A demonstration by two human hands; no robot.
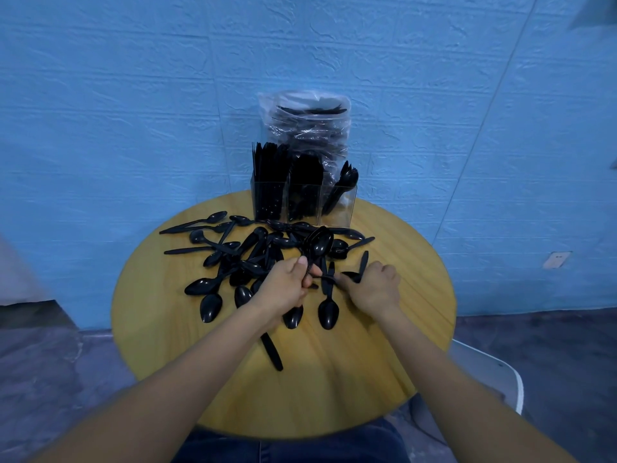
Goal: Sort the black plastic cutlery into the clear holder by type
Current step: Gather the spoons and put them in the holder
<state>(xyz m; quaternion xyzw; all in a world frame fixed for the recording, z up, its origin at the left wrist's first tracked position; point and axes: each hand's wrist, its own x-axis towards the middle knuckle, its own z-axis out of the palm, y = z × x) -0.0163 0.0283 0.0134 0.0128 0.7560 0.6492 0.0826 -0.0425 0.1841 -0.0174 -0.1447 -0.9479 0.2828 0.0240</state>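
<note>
Cutlery: loose black plastic spoons [253,259] lie scattered across the middle of the round wooden table [400,295], bowls and handles crossing one another; a few lie apart nearer the person, among them one spoon [328,314] between the two hands and a knife [272,350] beside the left forearm.
Holder: the clear holder [337,208] stands at the table's far edge, behind the pile; its left and middle compartments are packed with upright black pieces, its right compartment holds only a few (forks, by the tines showing above the rim).
Left hand: the left hand [287,285] is curled around a bunch of spoons [317,243], thumb on top; their bowls fan upward above the pile.
Right hand: the right hand [377,289] rests low on the table just beside the left, fingers bent around a black piece [350,277]; its type cannot be told.
Behind: a clear plastic bag [307,125] of more black cutlery rises just behind the holder, against a blue textured wall [133,95].
Edges: a white chair [510,379] shows at right; blue jeans [283,446] at the bottom.
</note>
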